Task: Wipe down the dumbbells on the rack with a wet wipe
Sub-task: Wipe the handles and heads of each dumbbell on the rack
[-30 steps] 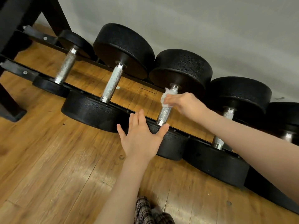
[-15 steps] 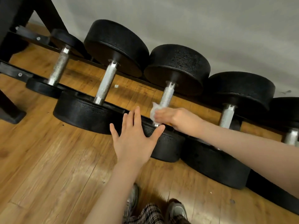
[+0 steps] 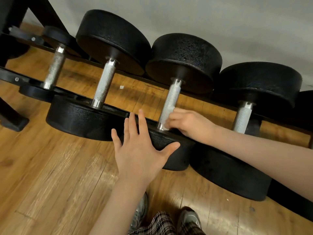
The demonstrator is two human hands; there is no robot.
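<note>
Wrapping the wet wipe (image 3: 166, 122) round the near end of the knurled handle (image 3: 169, 102), the right hand (image 3: 189, 126) has its fingers curled on both wipe and bar, so it is holding the wipe against the metal, not loose. That handle belongs to the third dumbbell (image 3: 184, 61) from the left on the rack (image 3: 10, 78), w/ its far head up by the wall and its near head (image 3: 171, 150) low, toward the person. Long axis runs from near-left to far-right, tilted upward in view; the unwiped-looking length lies up and away from the grip, so the next stroke prob. goes along the bar toward the far head. Left hand (image 3: 140, 150) lies flat, fingers spread and straight, pressing on the near head, holding nothing. Right hand is the nearer one to the bar; left only steadies.

Vs. a sec ago: right hand and wipe were up by the far collar, then mid-bar, now at the near collar. Left hand unchanged on the near head.
</note>
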